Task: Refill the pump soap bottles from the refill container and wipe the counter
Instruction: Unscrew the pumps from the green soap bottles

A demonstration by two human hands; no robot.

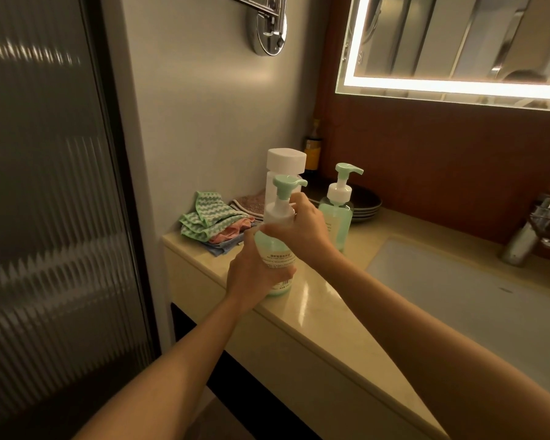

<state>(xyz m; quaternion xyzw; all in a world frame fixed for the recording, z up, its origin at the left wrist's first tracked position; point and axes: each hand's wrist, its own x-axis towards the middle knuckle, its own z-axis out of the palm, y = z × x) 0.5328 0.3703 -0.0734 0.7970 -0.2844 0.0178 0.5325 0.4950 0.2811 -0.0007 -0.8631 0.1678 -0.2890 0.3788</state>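
Dim, warm-toned scene; main light is the LED strip framing the mirror (451, 85), blown out white. Glare streaks on the counter (308, 290) and ribbed glass door (45, 185). Wide-angle bending at edges, slight overall softness.

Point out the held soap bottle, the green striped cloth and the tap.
held soap bottle (275, 260), head view, on its label.
green striped cloth (204, 214), head view, on its top fold.
tap (534, 230), head view, on its metal body.

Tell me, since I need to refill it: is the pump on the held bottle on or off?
On. The green pump head sits atop the near bottle, right hand around its collar.
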